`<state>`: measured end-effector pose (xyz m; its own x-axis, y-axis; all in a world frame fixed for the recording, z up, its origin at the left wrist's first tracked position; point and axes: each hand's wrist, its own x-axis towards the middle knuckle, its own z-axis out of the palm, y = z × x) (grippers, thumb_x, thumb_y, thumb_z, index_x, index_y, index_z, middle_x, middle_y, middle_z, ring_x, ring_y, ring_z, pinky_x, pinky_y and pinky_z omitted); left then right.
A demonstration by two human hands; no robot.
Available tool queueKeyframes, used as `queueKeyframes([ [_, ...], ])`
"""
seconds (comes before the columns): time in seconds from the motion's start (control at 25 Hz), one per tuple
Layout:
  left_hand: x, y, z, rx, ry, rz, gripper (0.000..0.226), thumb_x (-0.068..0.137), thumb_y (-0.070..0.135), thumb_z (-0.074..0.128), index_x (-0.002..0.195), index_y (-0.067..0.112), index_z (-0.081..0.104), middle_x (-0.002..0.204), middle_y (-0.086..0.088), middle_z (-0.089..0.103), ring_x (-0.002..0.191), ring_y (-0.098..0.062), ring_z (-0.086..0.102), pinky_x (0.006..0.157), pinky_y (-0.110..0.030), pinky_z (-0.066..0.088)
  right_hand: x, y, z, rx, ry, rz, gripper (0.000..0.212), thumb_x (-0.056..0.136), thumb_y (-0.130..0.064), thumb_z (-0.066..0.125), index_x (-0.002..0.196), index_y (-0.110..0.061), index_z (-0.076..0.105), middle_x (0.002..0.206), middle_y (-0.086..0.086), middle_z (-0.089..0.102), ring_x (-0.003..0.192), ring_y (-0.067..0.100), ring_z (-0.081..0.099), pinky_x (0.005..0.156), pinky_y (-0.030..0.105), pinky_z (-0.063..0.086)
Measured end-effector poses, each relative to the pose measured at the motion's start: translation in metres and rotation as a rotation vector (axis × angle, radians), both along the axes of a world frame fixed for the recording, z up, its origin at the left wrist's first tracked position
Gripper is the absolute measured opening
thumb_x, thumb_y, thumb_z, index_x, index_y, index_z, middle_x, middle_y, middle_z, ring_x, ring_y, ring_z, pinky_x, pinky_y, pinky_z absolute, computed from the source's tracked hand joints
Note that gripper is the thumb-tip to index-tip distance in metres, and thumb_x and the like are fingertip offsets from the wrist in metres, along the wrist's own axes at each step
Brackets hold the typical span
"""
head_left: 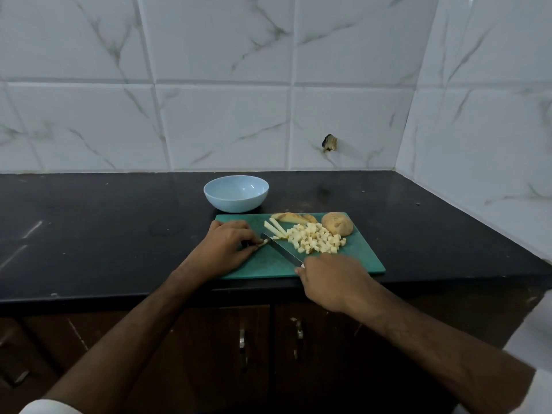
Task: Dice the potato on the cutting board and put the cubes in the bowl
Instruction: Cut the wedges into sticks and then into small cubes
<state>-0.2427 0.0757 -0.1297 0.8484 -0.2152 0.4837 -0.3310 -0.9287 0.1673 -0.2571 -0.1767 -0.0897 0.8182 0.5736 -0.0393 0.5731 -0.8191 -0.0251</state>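
A green cutting board lies at the counter's front edge. On it sit a pile of pale potato cubes, a few potato sticks, skin-on slices at the back and a potato half at the right. My right hand grips a knife whose blade points left across the board. My left hand pinches a small potato piece at the blade's tip. A light blue bowl, holding nothing, stands just behind the board.
The black counter runs left and right of the board. White marble-patterned tiles form the back wall and a right side wall. Dark cabinet doors with metal handles are below the counter edge.
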Motion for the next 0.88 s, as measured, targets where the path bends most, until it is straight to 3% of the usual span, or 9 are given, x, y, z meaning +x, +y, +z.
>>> queueKeyframes([
  [0.32,-0.002,-0.002,0.001,-0.013,0.005,0.038,0.003,0.091,0.032,0.071,0.09,0.035,0.069,0.088,0.024,0.054,0.089,0.002,0.053,0.079,-0.03,0.028,0.004,-0.003,0.017,0.013,-0.135,0.005,0.039,0.109,-0.047,0.028,0.091,-0.021,0.05,0.083,-0.003,0.054,0.071,0.013,0.053,0.067,0.035,0.041],
  [0.52,-0.002,-0.001,0.001,-0.002,0.006,0.04,0.002,0.091,0.034,0.07,0.09,0.036,0.069,0.09,0.022,0.056,0.091,0.001,0.052,0.081,-0.033,0.033,0.005,-0.004,0.006,-0.002,-0.074,-0.02,0.039,0.109,-0.046,0.03,0.095,-0.019,0.054,0.078,-0.005,0.051,0.069,0.01,0.05,0.069,0.034,0.042],
  [0.68,-0.002,-0.001,0.002,0.01,0.01,0.053,0.001,0.091,0.036,0.069,0.09,0.037,0.068,0.088,0.024,0.053,0.091,0.003,0.049,0.081,-0.031,0.03,-0.002,-0.002,-0.005,-0.017,-0.133,0.009,0.038,0.109,-0.043,0.032,0.104,-0.019,0.06,0.075,-0.006,0.048,0.066,0.01,0.049,0.065,0.033,0.041],
  [0.88,-0.004,-0.004,0.003,0.01,0.009,0.063,0.007,0.091,0.036,0.069,0.088,0.04,0.064,0.086,0.027,0.05,0.09,0.003,0.048,0.078,-0.03,0.025,0.001,0.0,0.01,-0.036,-0.19,0.002,0.039,0.11,-0.042,0.03,0.111,-0.016,0.06,0.085,-0.002,0.051,0.08,0.017,0.056,0.076,0.039,0.049],
])
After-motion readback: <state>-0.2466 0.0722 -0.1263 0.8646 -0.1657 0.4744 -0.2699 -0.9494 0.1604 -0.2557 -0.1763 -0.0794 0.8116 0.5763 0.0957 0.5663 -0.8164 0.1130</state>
